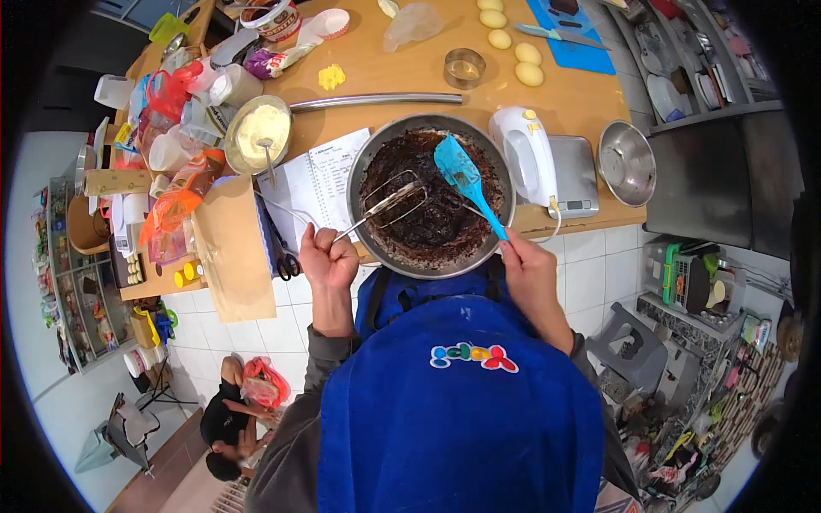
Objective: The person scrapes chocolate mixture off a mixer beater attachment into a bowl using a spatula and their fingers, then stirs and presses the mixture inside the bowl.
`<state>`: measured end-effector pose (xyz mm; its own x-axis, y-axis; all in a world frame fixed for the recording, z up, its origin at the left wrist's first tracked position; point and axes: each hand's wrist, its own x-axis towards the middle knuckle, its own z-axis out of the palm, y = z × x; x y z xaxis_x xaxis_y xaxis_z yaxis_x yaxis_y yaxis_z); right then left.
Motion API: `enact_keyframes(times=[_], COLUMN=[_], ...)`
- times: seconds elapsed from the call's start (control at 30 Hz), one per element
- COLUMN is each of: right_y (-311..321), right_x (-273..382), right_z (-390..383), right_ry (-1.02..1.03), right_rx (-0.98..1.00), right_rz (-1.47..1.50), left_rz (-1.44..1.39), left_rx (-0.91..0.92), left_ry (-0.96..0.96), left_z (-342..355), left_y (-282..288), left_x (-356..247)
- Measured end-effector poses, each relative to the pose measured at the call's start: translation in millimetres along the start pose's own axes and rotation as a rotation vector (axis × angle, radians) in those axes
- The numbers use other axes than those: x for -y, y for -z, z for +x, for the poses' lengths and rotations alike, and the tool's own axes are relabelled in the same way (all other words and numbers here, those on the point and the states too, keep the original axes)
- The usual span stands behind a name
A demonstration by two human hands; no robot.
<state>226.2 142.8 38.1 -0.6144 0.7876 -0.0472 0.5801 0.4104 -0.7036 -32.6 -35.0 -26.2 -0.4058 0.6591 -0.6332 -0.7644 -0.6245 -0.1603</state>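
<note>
A wide grey metal bowl [428,271] at the table's near edge holds a thick, dark brown mixture [432,227], smeared up its sides. Closed around the shaft of a wire mixer beater [398,203], my left hand [330,258] is at the bowl's left rim. The beater's looped end is over the mixture, with dark residue on it. My right hand [528,272] grips the handle of a light blue spatula [462,173] at the lower right rim. Its blade, streaked with brown, reaches over the far side of the bowl. A short metal rod shows beside the spatula handle.
Right of the bowl are a white hand mixer [526,154], a scale [575,162] and an empty steel bowl [627,162]. A notebook [329,175], a bowl of pale cream [256,128] and clutter lie left. Farther back are dough balls [528,64] and a knife [560,36]. Another person [231,419] sits lower left.
</note>
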Motion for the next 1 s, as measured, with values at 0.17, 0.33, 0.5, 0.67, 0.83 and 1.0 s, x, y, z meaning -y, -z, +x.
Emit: enact_keyframes(times=[0.17,0.33,0.5,0.67,0.83,1.0], right_y=[5.1,5.9,16.0,16.7,22.1,33.0], right_x=[5.2,4.1,10.7,10.6,15.0,18.8], right_z=[1.2,-1.1,0.2,-1.6,1.0,-0.8], right_ry=[-0.151,-0.059,-0.143,-0.068,0.037,0.199], right_rx=[-0.046,-0.113,-0.023,-0.036,-0.078,-0.060], right_rz=[0.189,0.119,0.161,0.151,-0.038,-0.222], left_rz=[0.261,0.370,0.448,0.628,0.862,1.218], left_rx=[0.128,0.162,0.491,0.606,0.712,0.819], left_ry=[-0.167,-0.241,-0.231,-0.277,-0.340,-0.533], left_z=[-7.1,-8.3,-14.8,-16.2,-20.9,-28.1], left_y=[-21.1,-33.3,-39.4,-39.6,-41.2,-50.3], left_x=[9.6,11.8,18.8,20.4,19.6,28.9])
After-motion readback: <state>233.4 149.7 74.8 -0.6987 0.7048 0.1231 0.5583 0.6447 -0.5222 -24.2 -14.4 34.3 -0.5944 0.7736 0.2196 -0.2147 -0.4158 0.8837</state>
